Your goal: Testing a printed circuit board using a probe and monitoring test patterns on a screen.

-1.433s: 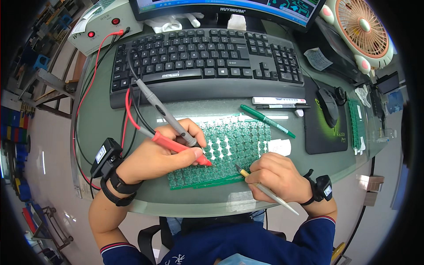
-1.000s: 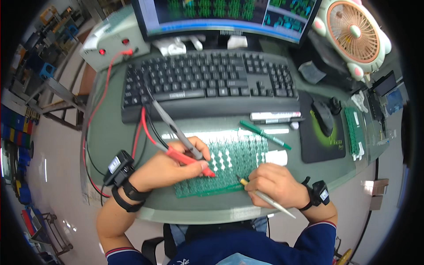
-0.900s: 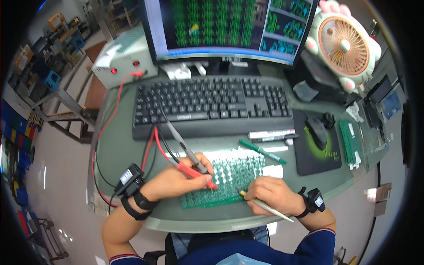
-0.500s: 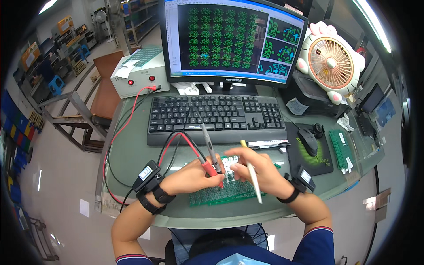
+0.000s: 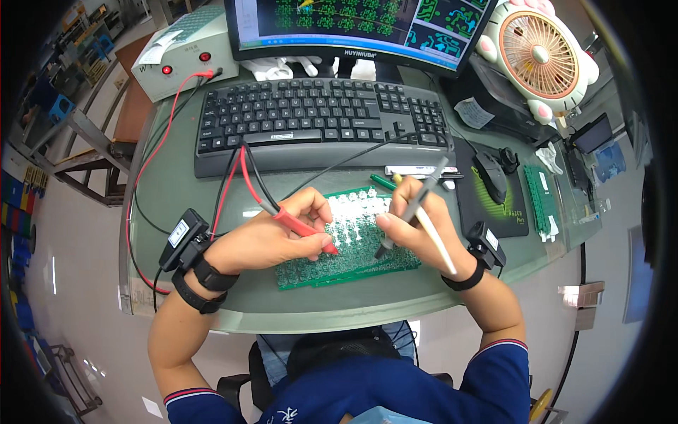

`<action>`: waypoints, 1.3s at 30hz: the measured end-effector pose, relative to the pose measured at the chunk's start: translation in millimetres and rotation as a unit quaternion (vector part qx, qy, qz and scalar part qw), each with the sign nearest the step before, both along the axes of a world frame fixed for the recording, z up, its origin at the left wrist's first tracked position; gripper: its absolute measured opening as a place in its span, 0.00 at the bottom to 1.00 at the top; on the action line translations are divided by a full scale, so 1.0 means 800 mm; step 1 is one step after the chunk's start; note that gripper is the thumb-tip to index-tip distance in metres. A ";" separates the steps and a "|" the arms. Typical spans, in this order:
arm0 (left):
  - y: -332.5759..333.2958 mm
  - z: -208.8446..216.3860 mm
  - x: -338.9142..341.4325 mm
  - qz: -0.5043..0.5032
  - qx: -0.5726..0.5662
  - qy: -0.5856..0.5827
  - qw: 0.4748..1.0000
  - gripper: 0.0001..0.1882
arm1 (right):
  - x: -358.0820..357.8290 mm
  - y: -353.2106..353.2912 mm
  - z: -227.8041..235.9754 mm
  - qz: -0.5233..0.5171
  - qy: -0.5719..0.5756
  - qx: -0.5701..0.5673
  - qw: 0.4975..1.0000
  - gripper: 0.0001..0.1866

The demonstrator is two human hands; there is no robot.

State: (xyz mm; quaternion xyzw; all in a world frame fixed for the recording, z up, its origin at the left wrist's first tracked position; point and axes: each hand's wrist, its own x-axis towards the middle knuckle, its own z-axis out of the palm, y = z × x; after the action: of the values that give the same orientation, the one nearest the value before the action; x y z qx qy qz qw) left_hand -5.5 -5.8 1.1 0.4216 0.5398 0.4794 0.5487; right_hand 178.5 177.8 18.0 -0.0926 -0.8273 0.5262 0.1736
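My left hand (image 5: 272, 239) is closed round a red test probe (image 5: 298, 223), its tip down at the green circuit board panel (image 5: 311, 271). In my right hand (image 5: 432, 219) is a grey-and-black test probe (image 5: 429, 185), its dark tip low over the right part of the panel. A slim white pen-like stick (image 5: 436, 244) with a yellowish end is also tucked in the right hand's fingers. I cannot tell whether either tip touches the panel. The panel lies flat near the table's front edge, apparently with another beneath it, and glare whitens its upper middle.
Beyond the panel is a black keyboard (image 5: 311, 116), with a monitor (image 5: 325, 53) behind it. Probe leads run left to a white box (image 5: 185, 63). A mouse (image 5: 489, 177), pens (image 5: 417, 171), a fan (image 5: 540, 55) and more green boards (image 5: 540, 198) are on the right.
The grey-and-black probe has passed from my left hand to my right, which keeps the white stick. My left hand now holds only the red probe. The whole view has shifted, table things sitting higher.
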 end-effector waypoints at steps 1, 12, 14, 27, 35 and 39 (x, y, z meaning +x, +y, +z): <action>0.000 0.000 -0.001 0.000 -0.006 -0.007 1.000 0.16 | 0.006 0.001 0.002 0.003 -0.003 -0.003 1.000 0.14; 0.005 -0.010 0.000 0.022 0.026 -0.088 0.996 0.11 | 0.024 -0.005 -0.024 0.012 -0.100 -0.226 0.969 0.12; 0.005 -0.014 -0.001 0.028 0.020 -0.107 0.994 0.11 | 0.024 -0.005 -0.026 0.006 -0.094 -0.202 0.975 0.12; 0.007 -0.010 0.000 0.031 0.021 -0.124 0.992 0.10 | 0.026 -0.005 -0.031 0.006 -0.109 -0.196 0.975 0.11; 0.007 -0.001 0.004 0.029 -0.003 -0.050 0.998 0.12 | 0.025 -0.005 -0.034 0.020 -0.061 -0.102 0.993 0.11; 0.006 0.000 0.005 0.034 -0.005 -0.027 0.999 0.12 | 0.026 -0.005 -0.034 0.021 -0.060 -0.090 0.994 0.11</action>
State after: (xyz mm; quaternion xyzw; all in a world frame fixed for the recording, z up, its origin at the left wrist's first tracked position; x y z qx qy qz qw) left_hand -1.3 -0.7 1.5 0.3875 0.5410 0.5060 0.5488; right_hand 199.3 173.5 -9.3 -0.1215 -0.7872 0.5956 0.1037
